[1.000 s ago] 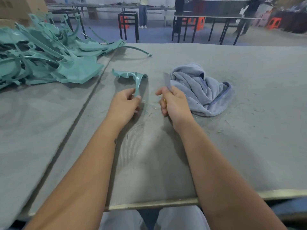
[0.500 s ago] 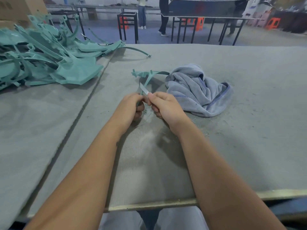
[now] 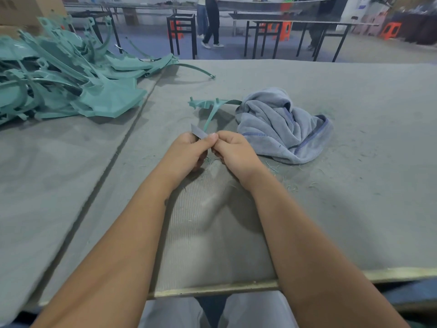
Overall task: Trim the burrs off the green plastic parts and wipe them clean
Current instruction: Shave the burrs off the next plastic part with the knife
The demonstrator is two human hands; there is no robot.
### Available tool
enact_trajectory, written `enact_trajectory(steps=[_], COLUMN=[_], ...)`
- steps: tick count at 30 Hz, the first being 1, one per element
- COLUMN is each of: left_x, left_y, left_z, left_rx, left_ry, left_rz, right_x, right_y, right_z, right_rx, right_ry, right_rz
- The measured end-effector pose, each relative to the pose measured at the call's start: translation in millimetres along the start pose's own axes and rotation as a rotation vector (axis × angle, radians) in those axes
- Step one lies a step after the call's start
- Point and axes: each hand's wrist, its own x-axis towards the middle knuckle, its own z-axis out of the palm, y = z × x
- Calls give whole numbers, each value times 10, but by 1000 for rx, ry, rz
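Both hands (image 3: 189, 150) (image 3: 234, 150) grip part (image 3: 211, 112) and blade (image 3: 198, 133).

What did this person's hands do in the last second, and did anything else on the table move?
The right hand brought its blade leftward to the green part, meeting the left hand. The part turned, its far end swinging toward the grey cloth. Both grips held. The cloth and the pile of green parts stayed put.

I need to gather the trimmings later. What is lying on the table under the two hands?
Thin green shavings lie scattered on the grey table below and beside the left hand and right hand. Anything directly beneath the palms is covered.
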Motion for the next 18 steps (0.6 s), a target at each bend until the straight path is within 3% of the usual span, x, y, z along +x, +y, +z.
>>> enact_trajectory(steps=[6, 10, 13, 18], left_x=[-11, -19, -13, -3], left_y=[17, 18, 29, 16], left_z=[18, 38, 16, -58], left_rx=[35, 115, 29, 276], left_ry=[63, 88, 93, 234], left_rz=[10, 14, -14, 47], right_x=[28, 66, 85, 77], right_y=[54, 79, 92, 99], right_z=[0, -44, -61, -61], right_rx=[-37, 84, 147, 145], right_ry=[82, 164, 169, 114], right_rz=[-11, 44, 67, 50])
